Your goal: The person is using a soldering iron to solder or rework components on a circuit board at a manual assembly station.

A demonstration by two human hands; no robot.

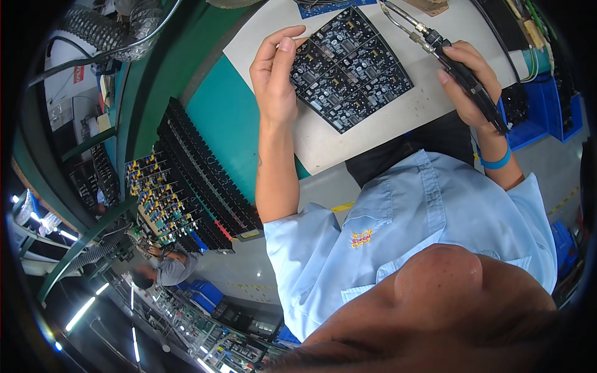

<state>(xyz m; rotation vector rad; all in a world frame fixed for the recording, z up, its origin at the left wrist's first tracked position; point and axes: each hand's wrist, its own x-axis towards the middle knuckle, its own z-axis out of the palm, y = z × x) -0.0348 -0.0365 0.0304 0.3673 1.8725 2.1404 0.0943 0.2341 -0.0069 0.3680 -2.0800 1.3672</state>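
Observation:
A black circuit board panel [351,69], divided into several populated sections, lies tilted on a white sheet [336,152]. My left hand [277,78] is at its left edge, thumb and fingers closed on the upper left corner; the fingertips partly hide the contact. In my right hand [476,74] is a soldering iron [472,90] with a black handle, gripped like a thick pen. Its metal front and thin tube point up and left, above the panel's far right side. A blue band circles my right wrist.
A blue board [333,7] lies beyond the panel. Blue bins [541,118] with black parts stand at right. Left are a green mat [217,118], black slotted racks [202,168] and boards with yellow and blue components [163,196]. Another person [174,267] works farther off.

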